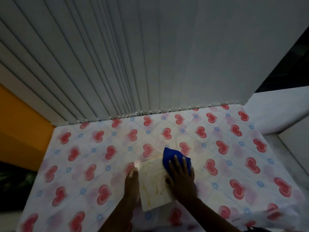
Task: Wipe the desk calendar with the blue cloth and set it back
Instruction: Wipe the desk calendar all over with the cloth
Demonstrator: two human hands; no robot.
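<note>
The desk calendar (153, 183) lies flat near the front middle of the table, a pale sheet with yellowish smears on its face. My left hand (132, 181) presses along its left edge, fingers together. A blue cloth (170, 156) sits on the calendar's upper right corner, bunched under my right hand (181, 178), whose fingers lie spread flat on top of it. Part of the cloth and the calendar's right edge are hidden under that hand.
The table (234, 164) wears a white cover printed with red hearts and blue flowers. Grey vertical blinds (133, 64) hang along its far edge. An orange wall (21, 131) is at the left, a white ledge (275, 111) at the right.
</note>
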